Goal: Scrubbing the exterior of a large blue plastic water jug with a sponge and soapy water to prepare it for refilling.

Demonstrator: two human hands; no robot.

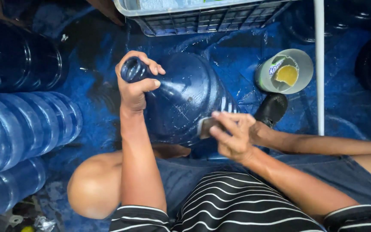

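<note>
the large blue water jug (pixel 185 101) lies tilted across the person's lap, between the knees, above the wet blue floor (pixel 237 56), its neck pointing toward the upper left of the view; judged from its rigid translucent plastic and lack of visible contents, it should handle as light but bulky, stiff rather than soft, and its wet, smooth wall is likely slippery; the narrow neck and the ribbed shoulder appear the surest places to take hold; the left hand (pixel 135 83) is wrapped fully around the neck just below the mouth, fingers closed tight with the thumb over the top; the right hand (pixel 232 135) presses a small grey scrub pad (pixel 206 126) against the lower side wall of the jug, fingers partly curled and pinching the pad, not fully closed; further blue jugs (pixel 22 129) lie stacked at the left, well apart from the hands; an open cylindrical container with yellow paste (pixel 285 72) lies on the floor at the right beside a white pole (pixel 319 64); a plastic crate (pixel 202 17) stands beyond the jug.
</note>
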